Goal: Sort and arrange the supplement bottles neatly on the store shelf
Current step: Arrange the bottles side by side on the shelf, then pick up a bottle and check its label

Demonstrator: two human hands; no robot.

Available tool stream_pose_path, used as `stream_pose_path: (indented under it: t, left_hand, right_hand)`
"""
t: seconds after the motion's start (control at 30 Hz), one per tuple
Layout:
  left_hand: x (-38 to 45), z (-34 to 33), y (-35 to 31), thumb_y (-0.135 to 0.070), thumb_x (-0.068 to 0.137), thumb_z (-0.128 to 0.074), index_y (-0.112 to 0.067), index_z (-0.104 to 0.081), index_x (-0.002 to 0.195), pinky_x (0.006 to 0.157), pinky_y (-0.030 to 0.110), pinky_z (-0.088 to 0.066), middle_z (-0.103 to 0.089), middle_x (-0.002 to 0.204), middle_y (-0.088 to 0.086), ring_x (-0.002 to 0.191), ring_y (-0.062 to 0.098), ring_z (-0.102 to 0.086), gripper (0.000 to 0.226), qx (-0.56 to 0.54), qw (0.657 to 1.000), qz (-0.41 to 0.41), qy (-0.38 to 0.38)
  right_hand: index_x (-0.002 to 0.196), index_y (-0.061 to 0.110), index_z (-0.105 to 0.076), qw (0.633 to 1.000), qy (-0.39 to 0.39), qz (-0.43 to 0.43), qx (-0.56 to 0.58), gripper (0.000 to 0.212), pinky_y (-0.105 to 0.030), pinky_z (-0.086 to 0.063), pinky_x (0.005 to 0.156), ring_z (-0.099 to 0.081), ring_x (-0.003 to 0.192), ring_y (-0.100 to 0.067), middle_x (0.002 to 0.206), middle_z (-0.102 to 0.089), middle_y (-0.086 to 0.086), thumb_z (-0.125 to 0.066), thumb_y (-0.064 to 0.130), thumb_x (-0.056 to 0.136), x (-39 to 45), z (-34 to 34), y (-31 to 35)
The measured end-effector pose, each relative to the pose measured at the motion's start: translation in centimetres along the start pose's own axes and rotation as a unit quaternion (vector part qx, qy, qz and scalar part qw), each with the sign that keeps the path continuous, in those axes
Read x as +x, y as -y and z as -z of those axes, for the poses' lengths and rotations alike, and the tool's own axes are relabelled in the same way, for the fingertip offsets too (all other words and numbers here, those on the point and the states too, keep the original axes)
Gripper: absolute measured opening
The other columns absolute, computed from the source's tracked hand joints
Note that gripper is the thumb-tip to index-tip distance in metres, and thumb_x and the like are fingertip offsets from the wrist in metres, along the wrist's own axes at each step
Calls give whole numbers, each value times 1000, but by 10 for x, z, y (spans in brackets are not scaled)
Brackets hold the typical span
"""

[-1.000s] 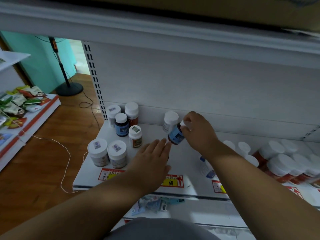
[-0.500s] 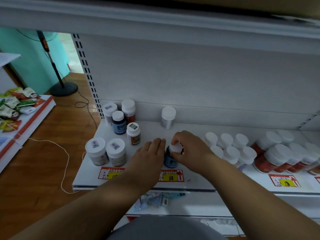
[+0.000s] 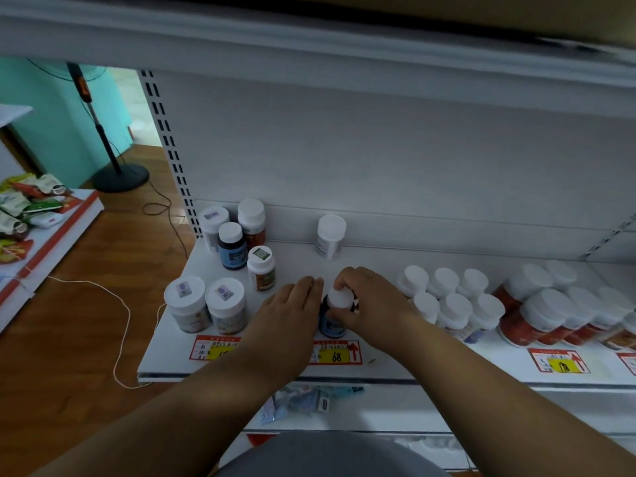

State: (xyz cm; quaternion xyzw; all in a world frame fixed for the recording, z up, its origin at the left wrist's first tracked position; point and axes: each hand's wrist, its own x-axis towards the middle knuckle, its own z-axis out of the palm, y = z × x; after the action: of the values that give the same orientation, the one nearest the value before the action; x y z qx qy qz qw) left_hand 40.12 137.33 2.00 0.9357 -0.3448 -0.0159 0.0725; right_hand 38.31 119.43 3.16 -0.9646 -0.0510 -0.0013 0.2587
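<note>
A dark bottle with a blue label and white cap [image 3: 332, 325] stands upright near the front edge of the white shelf [image 3: 299, 266], just above the "68" price tag [image 3: 335, 354]. My right hand [image 3: 370, 304] grips it around the cap and neck. My left hand [image 3: 290, 313] lies flat with straight fingers beside the bottle's left side, touching or nearly touching it. At the shelf's left stand several mixed bottles, among them another blue-label bottle [image 3: 232, 247] and two wide white-lidded jars [image 3: 206, 306]. A lone white bottle [image 3: 329, 237] stands at the back.
A block of small white-capped bottles [image 3: 447, 301] and a cluster of red jars [image 3: 557, 311] fill the shelf to the right. The upper shelf [image 3: 309, 39] overhangs. A lower shelf holds packets [image 3: 309, 397]. Left are a fan stand [image 3: 117, 173], floor cables and a snack display [image 3: 31, 204].
My right hand carried the blue-label bottle from tilted near the back of the shelf down to the front, where it stands upright. My left hand stayed beside it.
</note>
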Motion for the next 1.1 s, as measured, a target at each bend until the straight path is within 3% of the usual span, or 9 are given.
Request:
stream_pose_path:
  t: [0.1, 0.2, 0.27, 0.47, 0.63, 0.8, 0.93, 1.0, 1.1]
  left_hand:
    - [-1, 6, -1, -38, 99, -35, -15, -7, 153, 116, 36, -18, -14, 160, 6, 144, 25, -20, 66, -14, 999, 6, -32]
    - [2, 16, -1, -40, 87, -33, -10, -35, 144, 104, 40, -39, -45, 144, 10, 128, 27, -47, 65, -22, 995, 13, -97]
    - [8, 21, 1, -38, 83, -36, -9, -45, 137, 96, 40, -46, -56, 132, 10, 117, 27, -56, 61, -21, 991, 11, -130]
    - [19, 31, 6, -35, 86, -39, -11, -43, 139, 103, 36, -39, -52, 135, 7, 122, 25, -50, 58, -26, 990, 33, -138]
    - [19, 32, 14, -35, 87, -35, -14, -35, 144, 109, 33, -29, -42, 144, 4, 130, 21, -39, 61, -44, 989, 51, -131]
    - [9, 31, 14, -39, 91, -40, -17, -42, 137, 106, 35, -36, -48, 137, 2, 125, 18, -43, 51, -171, 956, 79, -226]
    - [3, 32, 9, -50, 92, -34, -24, -42, 133, 102, 42, -45, -49, 133, -3, 124, 13, -45, 49, -306, 893, 122, -306]
    - [3, 34, 6, -53, 92, -31, -24, -42, 133, 100, 43, -46, -50, 130, -3, 121, 11, -47, 51, -343, 873, 133, -322]
    - [2, 38, -2, -56, 93, -28, -23, -44, 133, 98, 37, -47, -50, 127, -4, 116, 6, -48, 55, -378, 856, 125, -329]
  right_hand:
    - [108, 28, -49, 999, -40, -11, 7, 36, -26, -40, 77, -48, 96, -8, 106, -50, 11, -52, 57, 87, 6, 9, -1]
    - [112, 20, -54, 993, -116, 1, 21, 31, -27, -40, 79, -53, 100, -15, 111, -53, 1, -49, 45, 94, 42, 20, -2]
    - [120, 16, -53, 994, -104, -38, -8, 32, -31, -43, 84, -54, 106, -24, 120, -51, -9, -49, 37, 96, 77, 24, -4]
    - [115, 6, -51, 992, -33, -86, -87, 26, -34, -46, 84, -55, 103, -37, 120, -44, -22, -52, 15, 90, 134, 8, -13]
    - [110, 11, -50, 993, -45, -83, -76, 32, -36, -47, 83, -55, 103, -33, 114, -54, -16, -61, 28, 85, 133, 7, -16]
    - [105, 21, -60, 973, -74, -113, 188, 32, -38, -53, 81, -60, 92, -20, 104, -61, 0, -67, 43, 84, 109, 32, -3]
    - [94, 15, -71, 889, -27, -130, 437, 22, -41, -58, 82, -67, 86, -22, 92, -71, -7, -68, 36, 87, 80, 51, 25]
    - [89, 11, -71, 854, 8, -128, 504, 19, -33, -56, 72, -66, 77, -19, 81, -71, -6, -65, 28, 90, 66, 57, 39]
    - [90, 8, -69, 814, 47, -129, 564, 21, -36, -55, 74, -66, 77, -21, 78, -70, -6, -63, 28, 90, 50, 64, 54]
